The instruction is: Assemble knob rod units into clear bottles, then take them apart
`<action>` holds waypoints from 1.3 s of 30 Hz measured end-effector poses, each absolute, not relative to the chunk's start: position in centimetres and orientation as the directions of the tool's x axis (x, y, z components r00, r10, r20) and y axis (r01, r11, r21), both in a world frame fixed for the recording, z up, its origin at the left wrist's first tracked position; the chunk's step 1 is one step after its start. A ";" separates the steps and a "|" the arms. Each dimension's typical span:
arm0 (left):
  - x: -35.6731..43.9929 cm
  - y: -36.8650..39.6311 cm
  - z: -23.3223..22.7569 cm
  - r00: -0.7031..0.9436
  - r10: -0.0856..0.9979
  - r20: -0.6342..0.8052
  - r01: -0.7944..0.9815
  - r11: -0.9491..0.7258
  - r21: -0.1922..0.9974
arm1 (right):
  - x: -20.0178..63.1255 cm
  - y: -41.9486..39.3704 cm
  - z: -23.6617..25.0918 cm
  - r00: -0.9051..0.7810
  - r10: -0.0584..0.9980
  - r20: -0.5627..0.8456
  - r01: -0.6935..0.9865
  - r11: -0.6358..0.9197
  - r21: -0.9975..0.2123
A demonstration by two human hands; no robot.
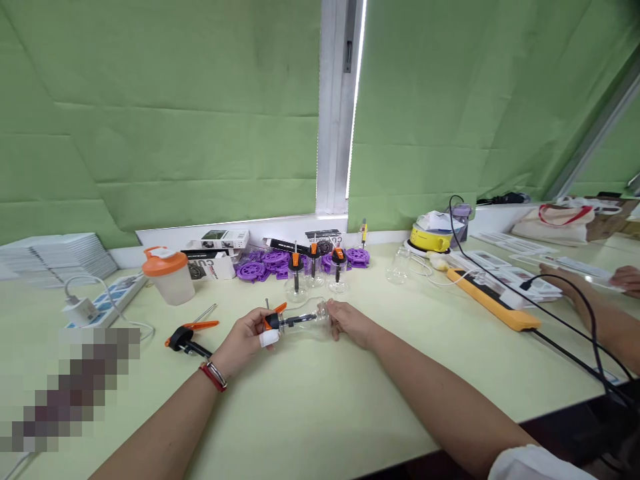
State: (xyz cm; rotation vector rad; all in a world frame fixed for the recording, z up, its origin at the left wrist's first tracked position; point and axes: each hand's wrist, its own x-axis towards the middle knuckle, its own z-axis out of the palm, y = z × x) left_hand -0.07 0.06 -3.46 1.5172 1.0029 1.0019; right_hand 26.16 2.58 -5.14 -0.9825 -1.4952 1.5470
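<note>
The left hand (249, 333) is closed around the black-and-orange cap end of a clear glass bottle (306, 322), and the right hand (350, 322) is wrapped on its other end, holding it sideways just above the pale green table (325, 407). Behind it stand three capped bottles (314, 273) and purple wheels (273, 265); a black-and-orange tool (189, 338) lies near the left hand. The table toward the near edge is bare.

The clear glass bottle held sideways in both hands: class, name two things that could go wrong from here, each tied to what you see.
1. The glass bottle lies on its side above the table, the left hand at its black-and-orange cap, the right hand at its base. A slip might drop it.
2. Three capped bottles stand close behind the hands; a backward jolt could knock them over.
</note>
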 end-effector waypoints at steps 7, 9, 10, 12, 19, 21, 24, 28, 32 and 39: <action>-0.1 0.0 -3.4 0.280 0.953 0.117 0.120 -0.155 0.981 | 27.1 2.3 -4.5 -0.524 0.851 0.034 -0.109 -0.028 -0.994; -0.1 0.0 -3.5 0.288 0.950 0.122 0.115 -0.161 0.980 | 27.0 2.5 -4.8 -0.519 0.855 0.009 -0.117 -0.061 -0.991; -0.1 0.0 -3.6 0.294 0.948 0.124 0.109 -0.163 0.981 | 26.9 2.5 -5.0 -0.518 0.855 -0.009 -0.118 -0.081 -0.990; 0.0 0.0 -3.6 0.307 0.943 0.127 0.100 -0.165 0.981 | 26.7 2.7 -5.3 -0.514 0.857 -0.041 -0.107 -0.111 -0.988; 0.1 -0.2 -3.6 0.310 0.943 0.119 0.105 -0.159 0.982 | 26.2 2.8 -5.6 -0.458 0.887 -0.062 -0.076 -0.109 -0.991; 0.1 -0.1 -3.6 0.305 0.945 0.120 0.104 -0.158 0.982 | 26.2 2.6 -5.3 -0.447 0.894 -0.028 -0.126 -0.093 -0.988; -0.1 0.1 -3.6 0.301 0.944 0.133 0.106 -0.172 0.979 | 26.5 2.2 -4.7 -0.475 0.879 0.047 -0.176 -0.042 -0.983; -0.2 0.2 -3.7 0.294 0.947 0.132 0.139 -0.178 0.974 | 26.8 2.0 -4.3 -0.507 0.861 0.042 -0.125 -0.025 -0.992; -0.1 0.0 -3.6 0.295 0.947 0.128 0.144 -0.176 0.974 | 26.5 2.2 -4.6 -0.484 0.875 -0.004 -0.116 -0.069 -0.991; 0.2 -0.1 -3.7 0.276 0.953 0.127 0.130 -0.168 0.977 | 26.3 2.5 -5.0 -0.485 0.872 -0.062 -0.091 -0.121 -0.988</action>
